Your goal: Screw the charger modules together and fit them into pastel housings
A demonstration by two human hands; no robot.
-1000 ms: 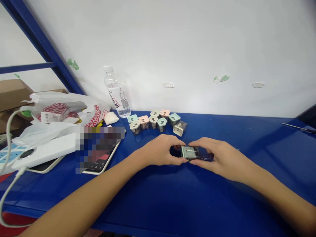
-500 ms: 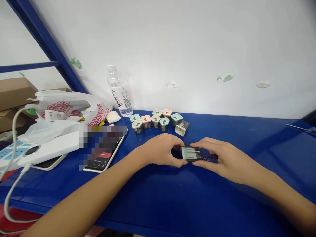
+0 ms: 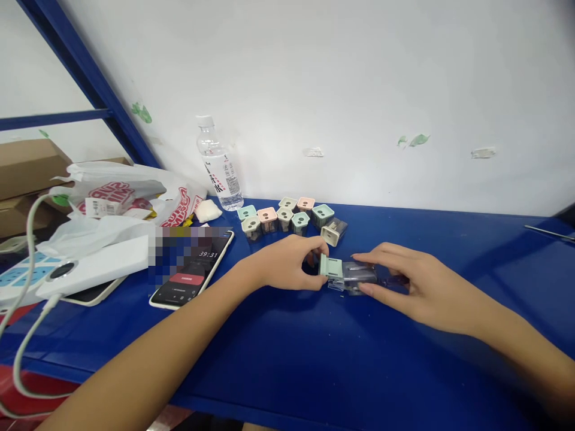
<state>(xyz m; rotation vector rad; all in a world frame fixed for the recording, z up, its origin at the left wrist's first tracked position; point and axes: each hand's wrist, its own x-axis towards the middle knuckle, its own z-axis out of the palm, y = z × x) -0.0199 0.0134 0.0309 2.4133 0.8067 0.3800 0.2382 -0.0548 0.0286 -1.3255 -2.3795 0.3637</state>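
In the head view, my left hand [image 3: 294,263] pinches the rim of a pale green pencil sharpener top [image 3: 332,267] between thumb and fingers. My right hand [image 3: 417,287] grips the smoky clear shavings case [image 3: 359,274] from its other end. The top sticks partly out of the case's open mouth, the two lying in line just above the blue table. Something dark and see-through in my right palm is too unclear to name. Beyond my hands, a cream sharpener [image 3: 333,232] lies on its side, beside several upright two-hole sharpeners [image 3: 285,218] in pastel colours.
A water bottle [image 3: 220,164] stands against the wall. To the left lie a phone [image 3: 193,275], a white power bank [image 3: 96,263] with a cable, plastic bags [image 3: 121,185] and cardboard boxes [image 3: 31,167]. A thin metal rod [image 3: 550,232] lies at the far right.
The green top has slid leftward partly out of the clear case, drawn by my left hand. My right hand keeps its grip on the case.
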